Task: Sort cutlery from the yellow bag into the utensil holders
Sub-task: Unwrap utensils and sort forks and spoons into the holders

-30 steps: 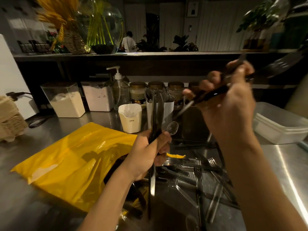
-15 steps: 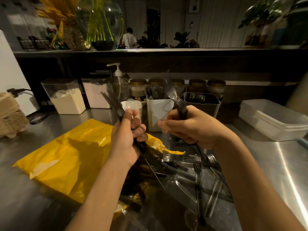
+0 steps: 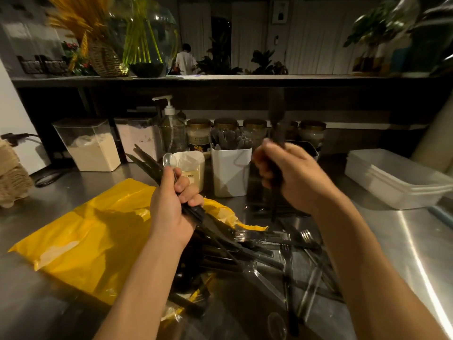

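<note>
Cutlery pile lying just right of yellow bag.
I am gripping a black utensil bundle in my left hand; my right hand is clutching one blurred dark utensil near the white holder.

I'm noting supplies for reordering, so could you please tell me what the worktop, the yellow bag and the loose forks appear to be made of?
Worktop: likely stainless steel, brushed, with streaky reflections. Yellow bag: thin glossy plastic film, crinkled and shiny. Loose forks: probably plastic, some black, some clear and see-through.
</note>
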`<state>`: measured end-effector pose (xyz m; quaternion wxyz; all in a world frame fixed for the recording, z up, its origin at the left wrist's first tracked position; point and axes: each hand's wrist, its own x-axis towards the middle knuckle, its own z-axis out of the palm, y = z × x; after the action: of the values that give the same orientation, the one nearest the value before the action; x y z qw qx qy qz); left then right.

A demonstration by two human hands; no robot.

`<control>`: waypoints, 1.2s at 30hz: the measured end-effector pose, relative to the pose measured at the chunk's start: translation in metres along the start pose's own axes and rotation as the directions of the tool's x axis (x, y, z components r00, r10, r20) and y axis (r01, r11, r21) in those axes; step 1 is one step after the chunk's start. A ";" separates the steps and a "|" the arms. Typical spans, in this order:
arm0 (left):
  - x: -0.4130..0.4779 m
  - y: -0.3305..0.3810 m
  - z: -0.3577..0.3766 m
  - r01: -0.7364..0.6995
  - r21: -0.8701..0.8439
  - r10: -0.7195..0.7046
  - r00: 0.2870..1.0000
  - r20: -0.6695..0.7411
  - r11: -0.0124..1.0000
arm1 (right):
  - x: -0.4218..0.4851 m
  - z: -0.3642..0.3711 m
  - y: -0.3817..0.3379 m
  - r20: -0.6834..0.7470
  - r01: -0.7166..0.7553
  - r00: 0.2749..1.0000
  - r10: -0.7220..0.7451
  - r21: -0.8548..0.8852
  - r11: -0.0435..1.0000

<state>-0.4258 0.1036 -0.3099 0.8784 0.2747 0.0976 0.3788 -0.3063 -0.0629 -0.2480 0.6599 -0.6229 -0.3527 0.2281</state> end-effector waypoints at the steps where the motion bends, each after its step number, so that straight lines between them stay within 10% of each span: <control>1: -0.001 -0.002 0.001 0.007 0.025 -0.007 1.000 -0.002 1.000 | 0.003 -0.007 -0.006 -0.121 0.018 0.993 -0.016 0.011 1.000; 11: -0.012 -0.022 0.011 -0.015 0.309 -0.014 0.996 0.092 0.951 | 0.067 -0.085 -0.041 -0.443 0.114 0.757 -0.480 -0.633 0.765; 15: -0.016 -0.024 0.012 -0.043 0.354 -0.012 0.988 0.152 0.934 | 0.098 -0.098 -0.015 -0.414 -0.160 0.879 -0.236 -0.724 0.671; 19: -0.016 -0.023 0.011 -0.010 0.326 -0.042 0.988 0.151 0.945 | 0.105 -0.100 0.010 -0.452 -0.441 0.891 0.034 -0.846 0.301; 22: -0.013 -0.022 0.009 -0.003 0.291 -0.039 0.990 0.138 0.957 | 0.084 -0.079 0.005 -0.472 -0.384 0.866 -0.164 -0.839 0.385; 25: -0.013 -0.021 0.008 -0.011 0.293 -0.033 0.989 0.144 0.956 | 0.044 -0.040 -0.004 -0.316 -0.025 0.879 -0.357 -0.779 0.627; 30: -0.023 -0.026 0.007 -0.015 0.458 -0.112 0.962 0.248 0.889 | -0.006 0.038 0.010 0.243 0.018 0.969 0.054 -0.285 0.958; 36: -0.026 -0.024 0.006 -0.046 0.538 -0.118 0.957 0.266 0.841 | 0.001 0.049 0.032 0.198 0.003 0.980 -0.002 -0.002 1.000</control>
<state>-0.4270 0.0691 -0.3192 0.7773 0.5606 0.0763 0.2752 -0.3383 -0.0260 -0.2806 0.6211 -0.5974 -0.4177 0.2879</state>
